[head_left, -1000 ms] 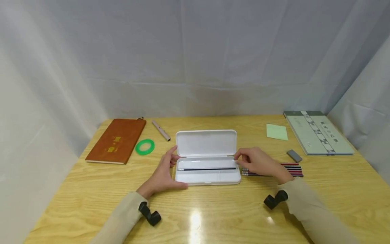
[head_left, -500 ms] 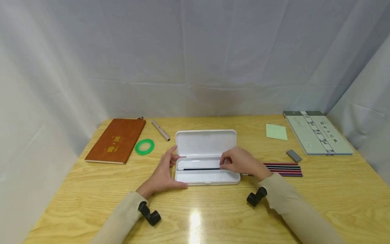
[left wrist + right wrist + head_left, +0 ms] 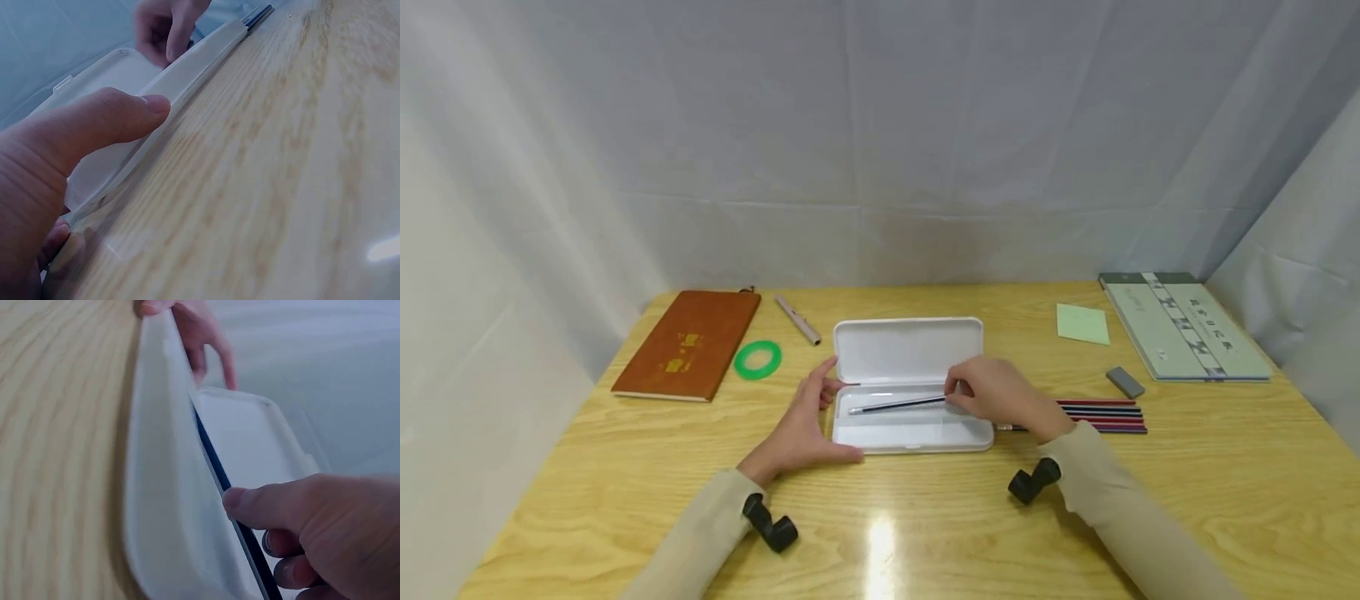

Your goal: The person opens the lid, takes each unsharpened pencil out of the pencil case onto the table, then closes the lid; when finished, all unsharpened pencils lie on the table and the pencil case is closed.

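Note:
A white pencil case (image 3: 887,437) lies unfolded on the table, its lid (image 3: 910,350) tilted up at the back. My left hand (image 3: 801,429) grips the case's left end. In the left wrist view its thumb presses the front wall and the other fingers are mostly hidden behind the end. My right hand (image 3: 998,392) pinches a dark pencil (image 3: 212,459) between thumb and fingers, over the right part of the case. The pencil slants inside the case, its white eraser end to the left. Beyond the right hand, several red and dark pencils (image 3: 1108,417) lie side by side, partly hidden by the wrist.
Left of the case are a brown notebook (image 3: 688,346), a green tape ring (image 3: 740,372) and a pale pen (image 3: 797,320). On the right lie a grey eraser (image 3: 1125,382), green sticky notes (image 3: 1082,323) and a pale green book (image 3: 1180,333). A white curtain (image 3: 910,167) hangs behind.
My right hand has moved left from the case's right end and now pinches the pencil. The pencil's right part has lifted, so it slants. The left hand has stayed in place.

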`<action>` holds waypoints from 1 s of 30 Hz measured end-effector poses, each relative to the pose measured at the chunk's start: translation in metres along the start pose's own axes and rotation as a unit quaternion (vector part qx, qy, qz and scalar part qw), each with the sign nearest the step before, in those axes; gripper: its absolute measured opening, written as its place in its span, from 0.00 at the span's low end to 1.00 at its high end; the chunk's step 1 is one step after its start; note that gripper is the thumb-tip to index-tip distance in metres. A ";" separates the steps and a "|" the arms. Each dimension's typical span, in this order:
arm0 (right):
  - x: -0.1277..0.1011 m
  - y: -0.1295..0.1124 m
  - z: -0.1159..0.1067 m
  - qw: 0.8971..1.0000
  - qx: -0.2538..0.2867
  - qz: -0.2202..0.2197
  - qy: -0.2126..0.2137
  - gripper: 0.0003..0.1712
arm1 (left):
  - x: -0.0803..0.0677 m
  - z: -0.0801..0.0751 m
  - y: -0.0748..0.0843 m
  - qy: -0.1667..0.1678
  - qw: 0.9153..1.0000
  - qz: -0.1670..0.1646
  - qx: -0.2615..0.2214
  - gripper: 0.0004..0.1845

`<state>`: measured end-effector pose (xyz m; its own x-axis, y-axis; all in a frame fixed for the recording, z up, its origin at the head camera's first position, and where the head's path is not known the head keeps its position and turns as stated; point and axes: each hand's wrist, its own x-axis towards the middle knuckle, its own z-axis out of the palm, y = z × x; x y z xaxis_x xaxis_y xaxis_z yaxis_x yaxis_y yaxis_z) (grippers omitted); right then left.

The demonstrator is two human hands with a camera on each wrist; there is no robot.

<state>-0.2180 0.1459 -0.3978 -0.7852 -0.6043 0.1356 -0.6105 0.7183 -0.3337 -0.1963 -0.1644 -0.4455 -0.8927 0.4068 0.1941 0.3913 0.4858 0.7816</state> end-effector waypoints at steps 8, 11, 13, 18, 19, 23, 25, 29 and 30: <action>-0.064 0.036 -0.027 0.996 0.058 0.064 0.011 0.04 | 0.001 0.000 -0.001 -0.003 1.000 -0.004 0.004 0.70; -0.095 0.052 -0.029 0.994 0.068 0.076 0.028 0.02 | 0.001 -0.002 -0.003 0.000 1.000 -0.002 0.008 0.70; -0.114 0.061 -0.029 0.994 0.067 0.077 0.041 0.01 | 0.000 -0.002 -0.003 0.003 1.000 -0.002 0.007 0.70; -0.154 0.074 -0.030 0.993 0.069 0.069 0.065 0.06 | 0.000 -0.002 -0.005 -0.004 1.000 -0.002 0.006 0.70; -0.160 0.076 -0.029 0.993 0.068 0.066 0.068 0.07 | 0.001 -0.002 -0.005 -0.005 1.000 -0.001 0.009 0.70; -0.172 0.081 -0.028 0.993 0.063 0.050 0.081 0.08 | 0.001 -0.002 -0.006 0.003 1.000 0.005 0.016 0.70; -0.172 0.084 -0.027 0.994 0.061 0.043 0.085 0.08 | 0.001 -0.003 -0.005 0.007 1.000 0.005 0.017 0.70; -0.171 0.087 -0.028 0.993 0.065 0.044 0.092 0.11 | 0.001 -0.002 -0.003 -0.001 1.000 0.001 0.012 0.69; -0.170 0.088 -0.029 0.992 0.066 0.050 0.092 0.12 | 0.001 -0.001 -0.002 -0.004 1.000 0.000 0.011 0.69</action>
<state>-0.1411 0.3216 -0.4232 -0.8545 -0.4502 0.2591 -0.5187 0.7129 -0.4719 -0.1988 -0.1659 -0.4465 -0.8913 0.4124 0.1886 0.3955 0.5033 0.7683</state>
